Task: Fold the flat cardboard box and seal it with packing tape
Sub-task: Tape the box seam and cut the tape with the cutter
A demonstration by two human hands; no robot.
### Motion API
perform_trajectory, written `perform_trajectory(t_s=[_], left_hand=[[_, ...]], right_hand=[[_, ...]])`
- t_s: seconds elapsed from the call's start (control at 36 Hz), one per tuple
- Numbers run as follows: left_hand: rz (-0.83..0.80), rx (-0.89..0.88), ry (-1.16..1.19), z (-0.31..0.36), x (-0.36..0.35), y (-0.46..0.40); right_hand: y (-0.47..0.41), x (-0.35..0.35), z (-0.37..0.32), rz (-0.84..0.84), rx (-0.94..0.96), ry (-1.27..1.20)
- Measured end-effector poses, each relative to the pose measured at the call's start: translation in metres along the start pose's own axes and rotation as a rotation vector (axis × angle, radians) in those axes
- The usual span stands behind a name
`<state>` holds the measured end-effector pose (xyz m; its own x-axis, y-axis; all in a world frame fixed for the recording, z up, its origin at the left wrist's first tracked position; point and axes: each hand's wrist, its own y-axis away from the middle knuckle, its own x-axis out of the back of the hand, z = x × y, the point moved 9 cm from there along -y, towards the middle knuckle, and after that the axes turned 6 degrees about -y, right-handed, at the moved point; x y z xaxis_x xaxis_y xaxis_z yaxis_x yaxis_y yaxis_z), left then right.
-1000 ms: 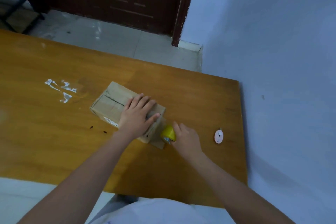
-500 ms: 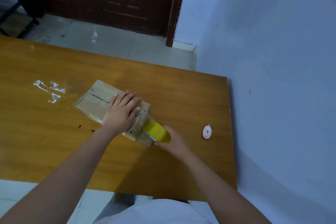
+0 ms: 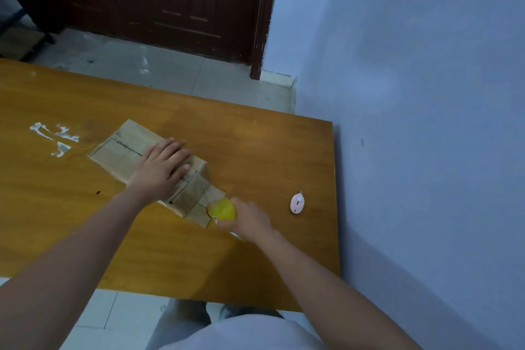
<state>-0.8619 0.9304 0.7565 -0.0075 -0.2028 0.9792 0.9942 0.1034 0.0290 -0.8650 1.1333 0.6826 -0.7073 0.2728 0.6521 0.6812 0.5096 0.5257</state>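
Head view: a person leans over a wooden worktop [image 3: 255,150] where a cardboard box [image 3: 136,148] lies near the middle, its long side running from ten o'clock to four o'clock. The left hand [image 3: 162,167] lies palm down on the box top, fingers [image 3: 173,148] straight and spread, pressing it flat and holding nothing. The box's end flaps hang open toward four o'clock, resting on the wood. Just past those flaps, at four o'clock from the box, the right hand [image 3: 247,220] grips a yellow roll of packing tape [image 3: 223,209], fingers curled round the roll with the thumb on the near side. A clear strip of tape appears to run from the roll up over the flaps toward the box top, though blur makes its exact path hard to follow. At three o'clock from the right hand, well apart from it, a small pink oval cutter [image 3: 297,203] lies near the worktop's right edge. White scraps of torn tape residue [image 3: 55,138] mark the wood at nine o'clock from the box. A pale blue wall [image 3: 426,94] stands along the worktop's right side. At twelve o'clock, beyond the far edge, a tiled floor [image 3: 170,71] leads to a dark brown door [image 3: 170,0].
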Motion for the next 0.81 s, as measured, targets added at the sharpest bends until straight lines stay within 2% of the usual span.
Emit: perform_trajectory(t_s=[0.17,0.36,0.53,0.72,0.81], left_hand=[[0.128,0.141,0.003,0.009,0.019,0.010],[0.236,0.172,-0.012,0.032,0.031,0.026],[0.157,0.241,-0.022,0.037,0.017,0.047],[-0.056,0.199,-0.146,0.041,-0.008,0.058],[-0.092,0.189,-0.186,0.041,-0.012,0.060]], right_hand=[[0.005,-0.002,0.001,-0.027,0.018,-0.110],[0.010,-0.004,0.000,-0.042,0.039,-0.110],[0.010,-0.010,-0.005,-0.034,0.069,-0.268],[0.014,-0.012,-0.005,0.032,0.118,-0.438],[0.016,-0.013,-0.005,0.050,0.134,-0.517]])
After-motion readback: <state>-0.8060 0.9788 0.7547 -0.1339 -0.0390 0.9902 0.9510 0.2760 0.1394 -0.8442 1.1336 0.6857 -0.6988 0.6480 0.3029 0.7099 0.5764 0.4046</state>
